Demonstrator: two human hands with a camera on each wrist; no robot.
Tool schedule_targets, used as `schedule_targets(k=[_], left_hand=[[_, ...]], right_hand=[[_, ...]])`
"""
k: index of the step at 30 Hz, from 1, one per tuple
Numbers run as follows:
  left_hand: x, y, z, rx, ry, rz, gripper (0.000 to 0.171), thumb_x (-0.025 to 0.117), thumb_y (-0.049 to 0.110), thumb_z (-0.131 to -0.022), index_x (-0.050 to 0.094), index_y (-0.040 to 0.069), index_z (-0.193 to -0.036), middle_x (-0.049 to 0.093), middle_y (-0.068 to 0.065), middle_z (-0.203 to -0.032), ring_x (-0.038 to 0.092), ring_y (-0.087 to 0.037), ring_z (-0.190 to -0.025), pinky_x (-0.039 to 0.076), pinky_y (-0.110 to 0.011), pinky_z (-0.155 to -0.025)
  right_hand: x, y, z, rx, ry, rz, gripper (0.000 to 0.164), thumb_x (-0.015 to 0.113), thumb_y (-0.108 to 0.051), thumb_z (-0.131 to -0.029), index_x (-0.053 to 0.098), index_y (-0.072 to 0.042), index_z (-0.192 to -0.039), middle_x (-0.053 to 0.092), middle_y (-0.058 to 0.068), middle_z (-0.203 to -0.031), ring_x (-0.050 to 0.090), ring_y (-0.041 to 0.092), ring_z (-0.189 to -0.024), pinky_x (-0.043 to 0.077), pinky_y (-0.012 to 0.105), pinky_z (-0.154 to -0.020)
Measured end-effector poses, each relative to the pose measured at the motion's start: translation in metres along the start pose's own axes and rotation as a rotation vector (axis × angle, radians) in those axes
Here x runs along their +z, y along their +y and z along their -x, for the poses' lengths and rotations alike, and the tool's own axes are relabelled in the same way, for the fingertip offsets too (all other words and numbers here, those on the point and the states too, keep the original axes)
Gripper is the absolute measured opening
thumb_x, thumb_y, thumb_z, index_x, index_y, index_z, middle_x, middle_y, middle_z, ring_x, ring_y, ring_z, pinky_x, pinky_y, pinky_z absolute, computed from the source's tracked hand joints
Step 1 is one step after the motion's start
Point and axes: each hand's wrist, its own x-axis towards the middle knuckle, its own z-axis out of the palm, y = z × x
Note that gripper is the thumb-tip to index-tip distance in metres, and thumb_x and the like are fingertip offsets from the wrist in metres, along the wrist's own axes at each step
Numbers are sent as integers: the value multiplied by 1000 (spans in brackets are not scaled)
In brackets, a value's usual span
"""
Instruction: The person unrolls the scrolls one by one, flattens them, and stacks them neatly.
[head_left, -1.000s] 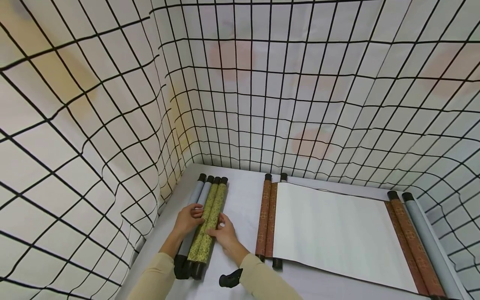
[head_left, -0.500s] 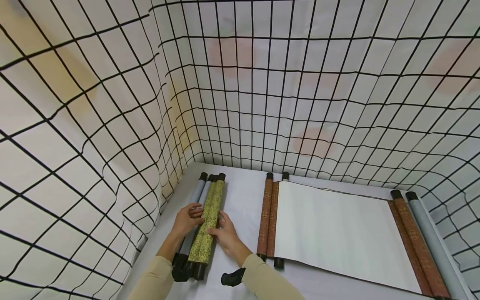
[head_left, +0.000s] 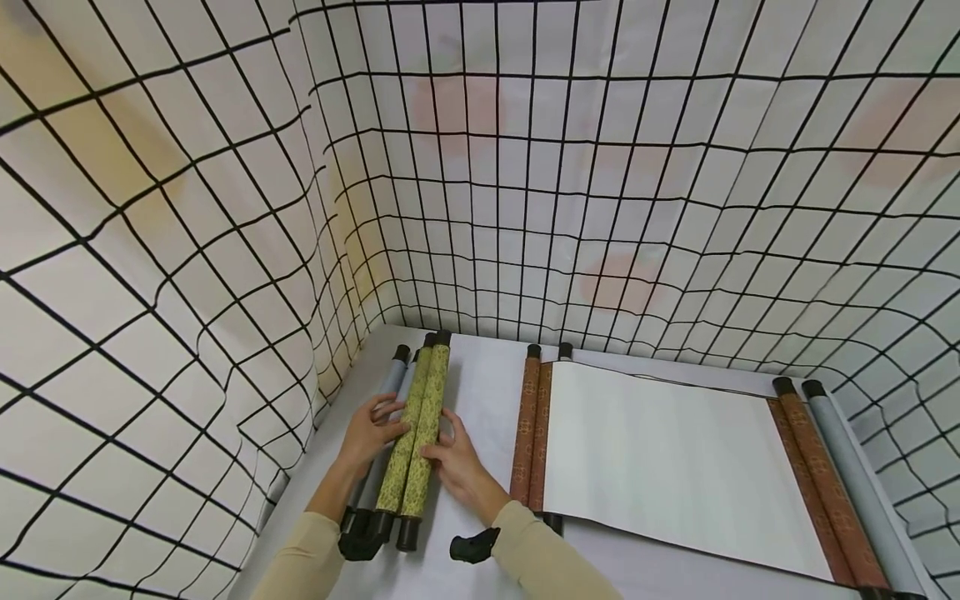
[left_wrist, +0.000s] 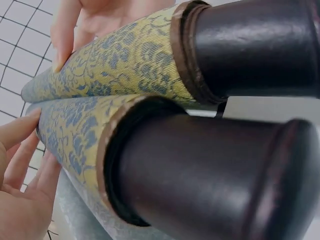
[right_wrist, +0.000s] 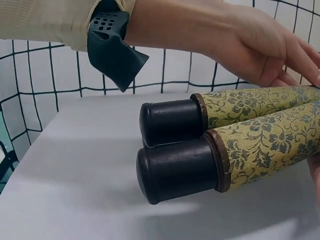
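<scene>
Against the grid-lined wall, we hold the yellow scroll [head_left: 417, 442] between left hand [head_left: 367, 432] and right hand [head_left: 455, 463], fingers straight, pressing its sides; next we need an even squeeze.

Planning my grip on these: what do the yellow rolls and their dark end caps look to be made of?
The yellow rolls look like woven brocade fabric, matte: a fine weave and blue floral pattern show in the wrist views. The end caps look like dark lacquered wood or plastic, smooth with a soft sheen; which one cannot be told. The left hand and right hand rest flat against the rolls.
</scene>
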Motion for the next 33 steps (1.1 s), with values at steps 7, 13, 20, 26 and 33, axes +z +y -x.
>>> schedule_targets(k=[7,13,20,26,33], left_hand=[[4,9,-2,-57,-23,-9,72,81,5,-90,46,1,-153,51,-24,-147,51,-43,-133,47,-52,-103],[12,11,-8,-114,-116,66,66,79,9,-93,47,-8,-149,52,-27,-145,48,-41,-136,39,-53,-110],[29,14,-10,-128,-147,181,60,75,5,-95,47,-3,-148,53,-25,-141,57,-32,-126,47,-41,-102],[51,20,-12,-122,-117,261,51,74,-1,-94,47,-2,-138,61,-24,-128,66,-24,-105,52,-36,-92],[84,30,-14,-89,-140,337,52,73,-9,-91,48,-5,-137,66,-24,-124,69,-25,-102,56,-33,-84]], right_hand=[[-3,-9,2,-26,-21,10,94,66,14,-92,16,-18,-165,53,20,-143,64,27,-105,52,35,-82],[-12,-20,7,-46,-69,34,92,62,17,-91,19,-17,-164,54,20,-144,62,31,-117,53,37,-88],[-19,-41,17,-28,-50,65,93,63,15,-92,19,-18,-166,48,21,-148,60,33,-120,53,41,-92],[-28,-60,27,-46,-11,162,91,66,12,-92,21,-17,-166,44,24,-141,61,33,-115,54,40,-89],[-46,-78,39,-107,25,272,88,64,7,-93,18,-9,-165,44,25,-136,61,32,-111,54,38,-84]])
